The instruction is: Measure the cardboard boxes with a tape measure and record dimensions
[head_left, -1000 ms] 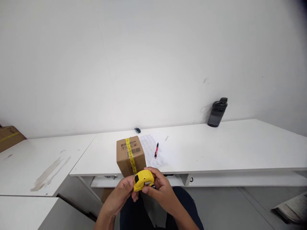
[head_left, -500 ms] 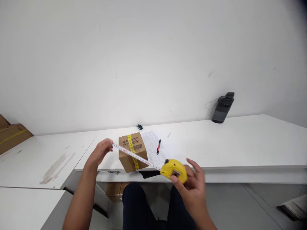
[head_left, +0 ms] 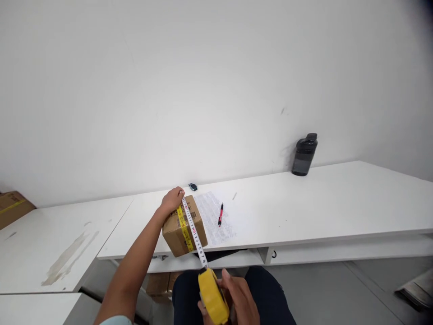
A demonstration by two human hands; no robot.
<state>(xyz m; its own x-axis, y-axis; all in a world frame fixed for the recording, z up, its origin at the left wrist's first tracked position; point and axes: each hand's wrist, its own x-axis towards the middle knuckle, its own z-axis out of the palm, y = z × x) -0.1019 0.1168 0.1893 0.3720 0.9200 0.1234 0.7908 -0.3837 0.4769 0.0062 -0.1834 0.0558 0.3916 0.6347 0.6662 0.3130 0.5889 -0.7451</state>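
A small cardboard box [head_left: 169, 229] with yellow tape round it stands at the front edge of the white table. My left hand [head_left: 173, 200] is at the box's far edge, its fingers closed on the end of the tape measure's white blade [head_left: 192, 228]. The blade runs across the top of the box toward me and past its near edge. My right hand [head_left: 238, 298] grips the yellow tape measure case [head_left: 214, 297] in front of the table, above my lap. Some of the right fingers are hidden behind the case.
Printed paper [head_left: 213, 216] lies right of the box with a red and black pen [head_left: 221, 215] on it. A small dark object [head_left: 192, 186] sits by the wall. Farther right stands a dark bottle [head_left: 304, 155]. Another cardboard box [head_left: 13, 208] is at the far left.
The blade has swung from slanting sideways over the box to running front to back across it. My left hand moved to the far edge; my right hand moved left and nearer me.
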